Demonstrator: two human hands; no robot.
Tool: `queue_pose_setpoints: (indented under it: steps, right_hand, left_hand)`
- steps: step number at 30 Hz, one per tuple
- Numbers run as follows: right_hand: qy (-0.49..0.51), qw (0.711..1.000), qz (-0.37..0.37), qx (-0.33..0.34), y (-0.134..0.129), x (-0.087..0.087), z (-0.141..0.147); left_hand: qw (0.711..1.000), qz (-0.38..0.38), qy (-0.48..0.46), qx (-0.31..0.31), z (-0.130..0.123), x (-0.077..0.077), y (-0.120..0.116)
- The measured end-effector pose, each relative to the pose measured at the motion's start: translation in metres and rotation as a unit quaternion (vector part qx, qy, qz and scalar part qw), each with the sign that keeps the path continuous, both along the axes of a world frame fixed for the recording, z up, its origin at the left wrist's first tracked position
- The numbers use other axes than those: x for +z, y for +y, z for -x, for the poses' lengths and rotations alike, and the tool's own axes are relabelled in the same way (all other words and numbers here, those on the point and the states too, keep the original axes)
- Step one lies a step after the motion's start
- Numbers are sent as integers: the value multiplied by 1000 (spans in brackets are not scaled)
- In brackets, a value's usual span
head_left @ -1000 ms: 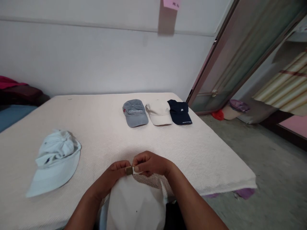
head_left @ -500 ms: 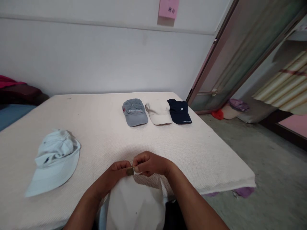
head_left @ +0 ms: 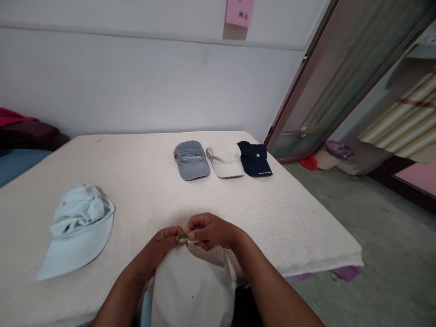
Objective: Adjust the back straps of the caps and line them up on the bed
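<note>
Right now both my hands meet at the near edge of the counter (head_left: 143,181), which is covered in a cream textured cloth. My left hand (head_left: 163,243) and my right hand (head_left: 211,231) pinch a small brass-coloured metal buckle (head_left: 183,239) between them, thumb and forefinger of each closed tight on it from either side, the fingers (head_left: 195,223) of my right hand curled over the top. The buckle sits at the back of a plain white fabric cap (head_left: 192,290), which hangs down from my hands toward my lap, partly over the counter's edge, with a thin white strap running off under my right hand. To my left on the counter lies a pale blue crumpled cotton cap (head_left: 76,227) with a small dark emblem, its brim pointing toward me, well apart from my hands. Farther back, near the far edge, three caps lie in a row: a grey cap with a pale logo (head_left: 191,159), a cream cap (head_left: 225,161) just beside it, and a navy cap with white lettering (head_left: 255,158) whose edge overlaps the cream one. A pink paper note (head_left: 239,11) is stuck high on the white wall behind.
</note>
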State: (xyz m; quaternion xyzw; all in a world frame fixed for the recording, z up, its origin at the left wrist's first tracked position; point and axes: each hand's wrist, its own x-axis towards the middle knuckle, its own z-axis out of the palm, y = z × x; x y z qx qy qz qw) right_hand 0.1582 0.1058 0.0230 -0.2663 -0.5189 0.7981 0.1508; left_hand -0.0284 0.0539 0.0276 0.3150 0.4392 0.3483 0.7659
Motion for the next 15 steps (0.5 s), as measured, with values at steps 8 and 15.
queue_pose_setpoints:
  steps: [8,15]
  right_hand:
    - [38,997,-28,-58,-1,2,-1]
    - [50,997,-44,-49,-4,3,3]
  left_hand:
    - [1000,14,-4,4,-3,8,-2]
    - [999,13,-17,-23,-6,11,-1]
